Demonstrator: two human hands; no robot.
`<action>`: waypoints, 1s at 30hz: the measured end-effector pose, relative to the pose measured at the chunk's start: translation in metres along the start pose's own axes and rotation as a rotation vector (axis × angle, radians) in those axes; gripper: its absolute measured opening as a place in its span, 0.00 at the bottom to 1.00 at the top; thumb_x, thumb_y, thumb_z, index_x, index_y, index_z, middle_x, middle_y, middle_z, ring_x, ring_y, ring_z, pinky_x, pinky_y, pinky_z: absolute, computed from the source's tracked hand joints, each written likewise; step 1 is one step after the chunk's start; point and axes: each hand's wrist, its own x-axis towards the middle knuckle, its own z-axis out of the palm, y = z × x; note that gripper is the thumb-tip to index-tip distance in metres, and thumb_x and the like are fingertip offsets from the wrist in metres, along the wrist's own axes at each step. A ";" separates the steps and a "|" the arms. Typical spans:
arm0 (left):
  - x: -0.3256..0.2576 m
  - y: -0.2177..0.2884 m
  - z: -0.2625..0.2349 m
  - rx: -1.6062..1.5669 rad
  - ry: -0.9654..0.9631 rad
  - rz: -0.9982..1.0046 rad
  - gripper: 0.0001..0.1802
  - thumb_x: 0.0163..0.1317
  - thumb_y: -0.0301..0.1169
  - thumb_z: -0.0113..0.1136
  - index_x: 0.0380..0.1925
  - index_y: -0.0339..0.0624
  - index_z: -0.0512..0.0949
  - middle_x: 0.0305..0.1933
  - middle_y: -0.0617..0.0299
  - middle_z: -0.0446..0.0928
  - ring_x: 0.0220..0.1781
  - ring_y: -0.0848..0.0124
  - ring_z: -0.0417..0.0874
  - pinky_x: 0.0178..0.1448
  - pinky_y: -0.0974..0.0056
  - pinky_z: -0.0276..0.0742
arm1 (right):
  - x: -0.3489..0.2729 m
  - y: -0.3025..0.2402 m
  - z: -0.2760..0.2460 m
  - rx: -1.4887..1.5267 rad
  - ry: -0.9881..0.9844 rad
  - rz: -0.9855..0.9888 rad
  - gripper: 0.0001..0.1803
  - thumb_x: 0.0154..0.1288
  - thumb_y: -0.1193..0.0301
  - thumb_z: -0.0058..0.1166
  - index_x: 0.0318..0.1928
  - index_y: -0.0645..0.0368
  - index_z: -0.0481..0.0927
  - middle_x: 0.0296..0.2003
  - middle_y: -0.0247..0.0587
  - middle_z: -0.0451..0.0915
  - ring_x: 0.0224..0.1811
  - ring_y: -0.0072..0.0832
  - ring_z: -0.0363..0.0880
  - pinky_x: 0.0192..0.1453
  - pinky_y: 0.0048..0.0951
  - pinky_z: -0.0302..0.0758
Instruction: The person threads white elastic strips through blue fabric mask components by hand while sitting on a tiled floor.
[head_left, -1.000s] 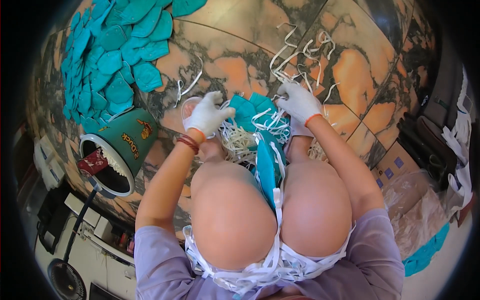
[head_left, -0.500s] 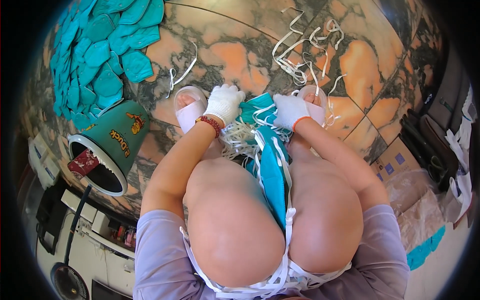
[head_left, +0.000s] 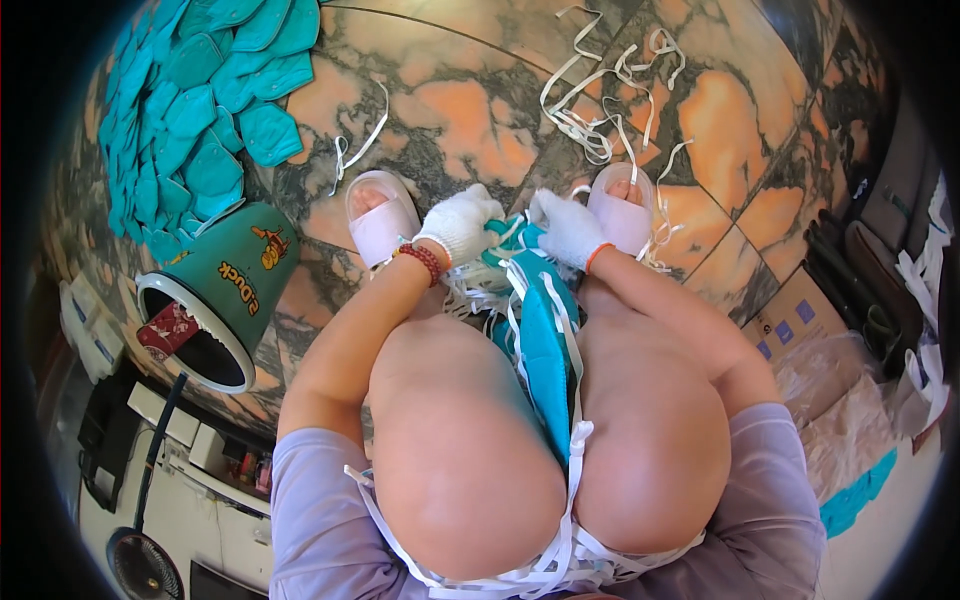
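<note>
Between my feet, my left hand [head_left: 460, 225] in a white knit glove is closed on one side of a teal fabric piece [head_left: 514, 238]. My right hand [head_left: 568, 230], gloved too, has its fingers closed on the other side of it. The piece is bunched between them, partly hidden by the gloves. Below it hangs a tangle of white straps [head_left: 468, 296]. Another teal fabric piece [head_left: 546, 350] with white edging lies between my thighs, and white straps [head_left: 570, 535] trail from it across my lap.
A pile of teal fabric pieces [head_left: 215, 165] lies at the far left. Beside it a green bin [head_left: 235, 275] is tipped over. Loose white straps [head_left: 590, 120] lie on the marble floor at the far right, one white strap [head_left: 365, 140] farther left. A cardboard box [head_left: 795, 318] stands at right.
Both gloved hands have come closer together, and the teal piece between them is now more bunched and less visible. The gloves cover more of the white straps.
</note>
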 end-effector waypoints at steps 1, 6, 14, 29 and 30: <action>0.000 -0.004 0.001 -0.039 0.120 0.094 0.16 0.52 0.34 0.66 0.42 0.47 0.81 0.49 0.56 0.75 0.53 0.56 0.77 0.57 0.59 0.74 | 0.002 -0.001 -0.002 0.025 0.077 -0.019 0.12 0.52 0.75 0.56 0.38 0.57 0.71 0.31 0.50 0.79 0.38 0.48 0.80 0.42 0.40 0.75; 0.009 -0.002 -0.039 -0.432 0.325 -0.033 0.16 0.58 0.35 0.63 0.45 0.41 0.78 0.39 0.48 0.80 0.44 0.52 0.83 0.50 0.57 0.78 | 0.020 -0.014 -0.039 0.178 0.409 -0.129 0.12 0.52 0.76 0.56 0.37 0.58 0.71 0.29 0.45 0.76 0.34 0.42 0.79 0.42 0.36 0.76; 0.004 0.017 -0.122 -0.440 0.761 -0.050 0.18 0.62 0.38 0.65 0.46 0.39 0.77 0.36 0.62 0.81 0.37 0.77 0.78 0.44 0.70 0.76 | 0.019 -0.065 -0.130 0.131 0.769 -0.303 0.24 0.53 0.72 0.58 0.53 0.56 0.73 0.46 0.49 0.80 0.49 0.45 0.81 0.57 0.40 0.76; -0.029 -0.011 -0.072 -0.333 0.688 -0.183 0.15 0.57 0.35 0.65 0.43 0.42 0.79 0.38 0.48 0.81 0.40 0.54 0.83 0.45 0.58 0.78 | 0.001 -0.016 -0.008 -0.831 -0.204 -0.552 0.13 0.60 0.72 0.50 0.47 0.55 0.76 0.38 0.40 0.79 0.45 0.36 0.81 0.46 0.38 0.77; -0.030 -0.010 -0.071 -0.312 0.688 -0.183 0.15 0.56 0.35 0.65 0.43 0.43 0.79 0.39 0.48 0.81 0.41 0.53 0.83 0.46 0.57 0.77 | 0.002 -0.014 -0.007 -0.832 -0.212 -0.559 0.13 0.60 0.72 0.50 0.47 0.55 0.76 0.38 0.40 0.79 0.45 0.36 0.81 0.46 0.38 0.77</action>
